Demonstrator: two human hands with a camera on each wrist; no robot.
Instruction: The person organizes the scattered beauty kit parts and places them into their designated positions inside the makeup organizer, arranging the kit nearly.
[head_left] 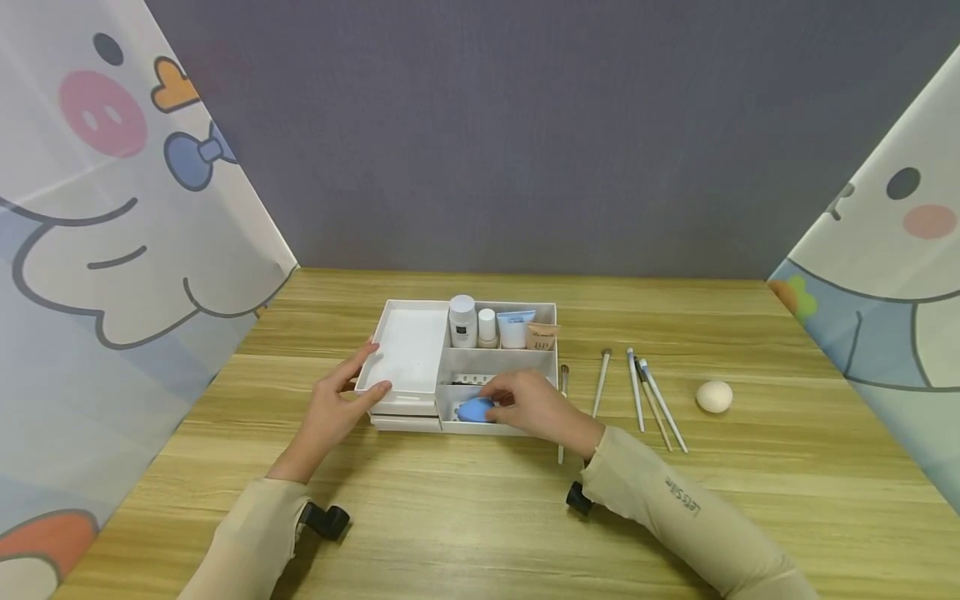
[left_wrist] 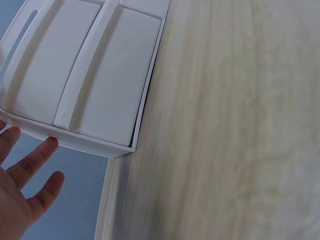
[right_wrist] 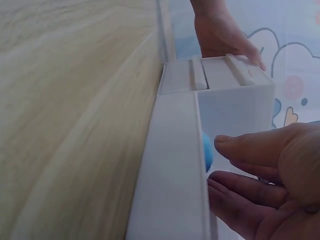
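Note:
A white desktop organizer (head_left: 498, 360) with a raised drawer section on its left stands on the table. My left hand (head_left: 335, 398) rests against that section's left side, fingers spread, thumb over the front corner; in the left wrist view the fingertips (left_wrist: 50, 143) touch its edge. A blue makeup sponge (head_left: 474, 409) lies in the front compartment. Above it is my right hand (head_left: 525, 402), fingertips right at the sponge's right end. In the right wrist view, thumb and fingers stand apart, the sponge (right_wrist: 207, 151) showing just beyond them, partly hidden by the front wall.
The back compartments hold a white bottle (head_left: 463, 323), a small capped bottle (head_left: 487, 328), a blue-white tube (head_left: 515, 329) and a tan tube (head_left: 542, 336). Several makeup brushes (head_left: 602, 382) lie to the right, one beside the organizer. Farther right sits a cream-colored sponge (head_left: 714, 397).

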